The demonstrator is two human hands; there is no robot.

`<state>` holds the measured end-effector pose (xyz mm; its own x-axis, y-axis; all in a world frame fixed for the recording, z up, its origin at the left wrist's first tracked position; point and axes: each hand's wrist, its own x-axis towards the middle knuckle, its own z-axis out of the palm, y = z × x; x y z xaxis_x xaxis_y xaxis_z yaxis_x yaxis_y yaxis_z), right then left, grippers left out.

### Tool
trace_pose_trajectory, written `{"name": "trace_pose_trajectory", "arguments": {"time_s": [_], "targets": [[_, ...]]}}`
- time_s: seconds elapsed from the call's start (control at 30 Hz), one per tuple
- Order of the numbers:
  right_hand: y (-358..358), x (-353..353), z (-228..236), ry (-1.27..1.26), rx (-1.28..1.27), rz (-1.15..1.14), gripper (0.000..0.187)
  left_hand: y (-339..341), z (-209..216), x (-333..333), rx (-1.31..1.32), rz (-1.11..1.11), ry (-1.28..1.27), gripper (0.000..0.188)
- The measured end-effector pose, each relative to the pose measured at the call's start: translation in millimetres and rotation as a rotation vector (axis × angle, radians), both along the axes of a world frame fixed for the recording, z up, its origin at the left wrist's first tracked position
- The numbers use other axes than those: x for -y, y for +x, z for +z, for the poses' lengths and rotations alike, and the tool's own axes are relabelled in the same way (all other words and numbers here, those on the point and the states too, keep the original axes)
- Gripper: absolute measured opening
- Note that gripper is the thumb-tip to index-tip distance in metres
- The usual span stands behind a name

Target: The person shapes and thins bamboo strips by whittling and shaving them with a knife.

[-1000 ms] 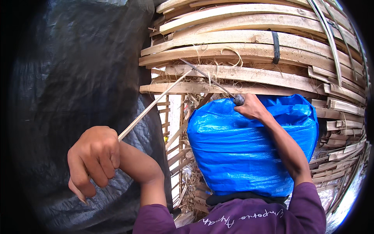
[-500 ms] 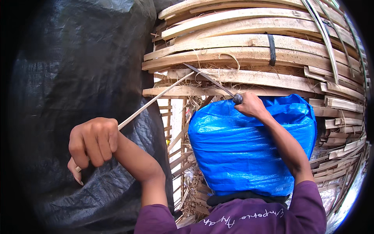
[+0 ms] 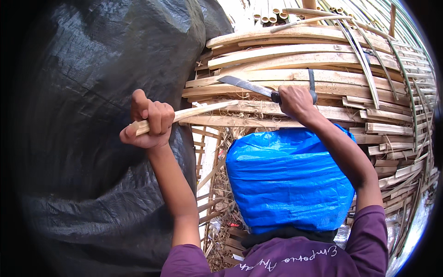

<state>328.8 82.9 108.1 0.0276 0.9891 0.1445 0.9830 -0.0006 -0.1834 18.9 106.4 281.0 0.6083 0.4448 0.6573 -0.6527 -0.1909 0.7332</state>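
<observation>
A pale bamboo strip is gripped in the closed fingers of my left hand. Its blunt near end pokes out beside the thumb, while the far end points right, above the stacked slats. My right hand is wrapped round the dark handle of a knife. The broad blade points to the left and lies a little beyond the strip, apart from it in the picture. Below my hands, a blue plastic sheet covers my lap.
Long pale slats lie stacked ahead, a black band round some of them. A large black tarp hangs along the left. Bamboo poles lie at the far side, more split slats at right. Shavings litter the gap beside the blue sheet.
My left hand has moved up and right and turned over, with the bamboo strip lying flatter. The knife has risen off the strip, its blade now more level. The view has shifted, showing the far poles.
</observation>
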Motion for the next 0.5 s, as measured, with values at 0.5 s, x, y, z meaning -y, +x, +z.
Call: {"name": "trace_pose_trajectory", "arguments": {"time_s": [0.5], "targets": [[38.5,-4.3,44.2,0.197,0.815,0.147,0.009,-10.1,25.7,14.9,0.372,1.036,-0.211,0.027]]}}
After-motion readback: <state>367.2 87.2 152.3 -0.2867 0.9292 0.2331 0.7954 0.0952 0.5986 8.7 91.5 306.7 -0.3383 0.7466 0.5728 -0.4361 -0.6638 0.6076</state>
